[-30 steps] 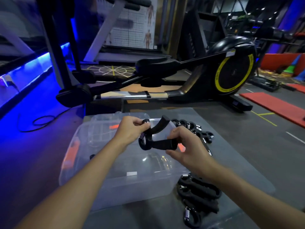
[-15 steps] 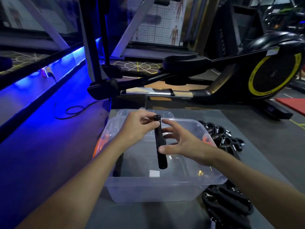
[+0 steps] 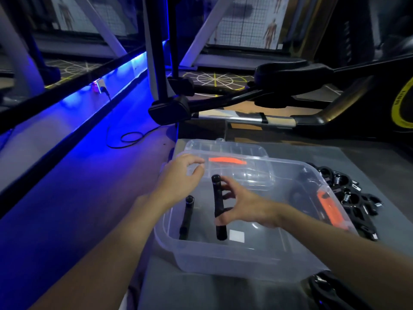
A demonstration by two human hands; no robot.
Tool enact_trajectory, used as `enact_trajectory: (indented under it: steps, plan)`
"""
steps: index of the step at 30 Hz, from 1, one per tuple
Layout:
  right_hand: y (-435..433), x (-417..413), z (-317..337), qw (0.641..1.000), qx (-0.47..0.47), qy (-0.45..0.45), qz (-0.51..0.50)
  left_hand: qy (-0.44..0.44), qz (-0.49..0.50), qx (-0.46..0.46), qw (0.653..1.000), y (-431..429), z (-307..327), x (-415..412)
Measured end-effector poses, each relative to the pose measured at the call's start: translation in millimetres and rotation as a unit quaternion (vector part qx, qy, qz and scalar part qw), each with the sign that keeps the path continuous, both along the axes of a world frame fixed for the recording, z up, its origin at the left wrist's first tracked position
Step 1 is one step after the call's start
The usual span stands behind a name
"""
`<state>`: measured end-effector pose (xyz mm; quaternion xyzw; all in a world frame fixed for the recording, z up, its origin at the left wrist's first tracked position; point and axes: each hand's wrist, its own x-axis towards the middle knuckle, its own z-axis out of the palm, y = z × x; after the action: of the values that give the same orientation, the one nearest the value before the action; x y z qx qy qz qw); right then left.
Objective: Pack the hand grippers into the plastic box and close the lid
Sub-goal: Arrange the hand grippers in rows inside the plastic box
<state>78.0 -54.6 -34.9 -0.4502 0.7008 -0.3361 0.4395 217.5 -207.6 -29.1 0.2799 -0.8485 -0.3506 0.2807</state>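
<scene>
Watching through the head camera, I note a clear plastic box (image 3: 223,260) sitting lidless toward the table's (image 3: 223,294) left edge, with its long side running away from me.

Right hand (image 3: 248,206) reaches in over the box. Its thumb crosses the front of one hand gripper (image 3: 216,189) and its fingers (image 3: 229,186) curl behind it — a light pinch on the black handle. That gripper stands nearly upright inside the box, lower end down at the floor near the front wall, beside a small white label (image 3: 237,236).

Left hand (image 3: 178,177) hovers over the box's far-left corner, fingers loosely curled and a little apart, holding nothing. I cannot tell whether it touches the rim.

A second black handle (image 3: 186,218) leans close to the left wall inside the box. I cannot tell whether it belongs to a separate gripper.

The lid (image 3: 234,151) lies flat just behind the box, toward the far edge, with an orange latch (image 3: 226,161) showing near it. Another orange clip (image 3: 330,211) sits on the box's right wall.

Loose grippers (image 3: 348,193) are heaped along the right side of the table, just beside the box — more of them (image 3: 330,289) at the near-right corner.

Beyond the far edge stands a black exercise machine (image 3: 290,72). A cable (image 3: 129,137) loops on the blue-lit floor to the left.
</scene>
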Motion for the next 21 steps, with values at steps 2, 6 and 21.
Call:
enact_trajectory:
  steps: [2, 6, 21]
  plan:
    - [-11.2, 1.7, -16.7, 1.0, 0.023, 0.001, 0.021, -0.014, 0.01, -0.018, 1.0, -1.9, -8.7, 3.7]
    - [-32.7, 4.5, -43.1, 0.998, 0.049, -0.005, 0.044, 0.032, -0.003, 0.026, 0.999, -3.3, -3.8, 3.2]
    - [-75.4, 20.6, -107.5, 0.999, 0.008, 0.036, 0.033, 0.015, -0.032, 0.0, 0.999, -15.1, -13.7, 7.6]
